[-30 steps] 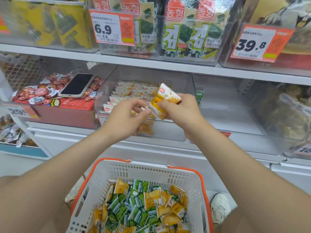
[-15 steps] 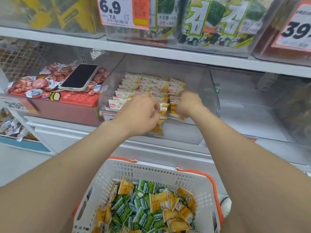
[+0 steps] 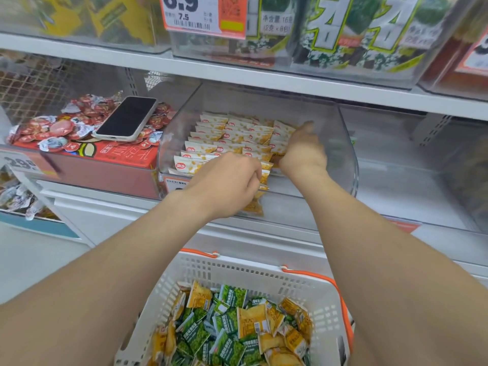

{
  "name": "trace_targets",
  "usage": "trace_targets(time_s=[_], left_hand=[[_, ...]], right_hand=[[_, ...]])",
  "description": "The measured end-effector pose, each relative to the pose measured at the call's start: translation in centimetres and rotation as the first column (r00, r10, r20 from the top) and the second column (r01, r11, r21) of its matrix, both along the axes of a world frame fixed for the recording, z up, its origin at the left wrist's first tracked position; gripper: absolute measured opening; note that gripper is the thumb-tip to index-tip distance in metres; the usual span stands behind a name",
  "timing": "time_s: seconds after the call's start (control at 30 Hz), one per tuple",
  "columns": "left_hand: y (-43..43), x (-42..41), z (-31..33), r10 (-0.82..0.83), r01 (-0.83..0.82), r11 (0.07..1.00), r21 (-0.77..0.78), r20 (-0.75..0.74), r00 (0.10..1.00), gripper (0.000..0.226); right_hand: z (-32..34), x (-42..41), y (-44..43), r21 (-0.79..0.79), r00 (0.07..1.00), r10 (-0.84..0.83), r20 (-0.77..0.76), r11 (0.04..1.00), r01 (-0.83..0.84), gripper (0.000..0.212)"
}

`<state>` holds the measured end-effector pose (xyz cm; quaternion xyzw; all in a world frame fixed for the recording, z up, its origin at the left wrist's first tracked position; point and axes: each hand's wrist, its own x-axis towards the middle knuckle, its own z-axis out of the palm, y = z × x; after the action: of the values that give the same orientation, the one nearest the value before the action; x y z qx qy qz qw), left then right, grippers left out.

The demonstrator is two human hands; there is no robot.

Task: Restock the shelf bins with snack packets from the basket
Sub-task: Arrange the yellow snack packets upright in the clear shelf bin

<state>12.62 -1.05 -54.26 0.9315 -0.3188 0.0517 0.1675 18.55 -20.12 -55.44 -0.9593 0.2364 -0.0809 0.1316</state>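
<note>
Both hands have sunk into the bin [image 3: 350, 165]: left hand [image 3: 227, 180] pinches a packet [image 3: 264, 177] at the near edge, right hand [image 3: 302, 150] presses open-fingered on the rows [image 3: 224, 138]. It looks light, soft and slippery; pinch its sealed edge.

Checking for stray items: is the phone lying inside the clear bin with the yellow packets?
No, the phone lies on the round snack cups in the red box left of the clear bin.

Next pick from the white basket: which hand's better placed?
Probably right. The right hand rests open inside the clear plastic bin; the left hand holds yellow snack packets.
</note>
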Motion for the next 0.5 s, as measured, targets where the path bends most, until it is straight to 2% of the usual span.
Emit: trace_targets(time_s=[0.03, 0.1, 0.17, 0.23, 0.33, 0.4, 0.5], left_hand=[[0.1, -0.1, 0.0, -0.002, 0.002, 1.000, 0.000, 0.009, 1.000, 0.029], [0.3, -0.4, 0.0, -0.008, 0.009, 1.000, -0.002, 0.047, 0.999, 0.027], [0.5, -0.6, -0.1, -0.029, 0.030, 1.000, -0.001, 0.105, 0.994, 0.024], [0.6, -1.1, -0.1, -0.041, 0.044, 0.999, -0.015, 0.155, 0.987, 0.023], [0.7, -2.0, -0.1, -0.019, 0.031, 0.998, -0.060, 0.194, 0.981, 0.022], [0.6, -2.9, 0.1, -0.005, 0.026, 0.996, -0.087, 0.232, 0.973, 0.018], [0.1, -5.1, 0.6, 0.046, -0.010, 0.991, -0.137, 0.262, 0.964, 0.010]], right_hand=[[0.0, -0.1, 0.1, -0.028, 1.000, 0.022, 0.009, 0.999, -0.022, 0.080], [0.0, -0.5, 0.2, -0.059, 0.992, 0.118, -0.051, 0.991, -0.121, 0.045], [0.7, -1.4, 0.3, 0.032, 0.975, 0.187, -0.124, 0.982, -0.185, 0.016], [1.6, -2.8, 0.3, 0.182, 0.942, 0.267, -0.204, 0.956, -0.232, 0.005], [3.0, -5.3, 0.0, 0.326, 0.916, 0.359, -0.177, 0.900, -0.290, 0.036], [3.9, -7.3, 0.0, 0.281, 0.923, 0.384, -0.042, 0.891, -0.357, 0.046], [5.7, -11.2, 0.6, 0.178, 0.888, 0.408, 0.211, 0.878, -0.445, 0.043]])
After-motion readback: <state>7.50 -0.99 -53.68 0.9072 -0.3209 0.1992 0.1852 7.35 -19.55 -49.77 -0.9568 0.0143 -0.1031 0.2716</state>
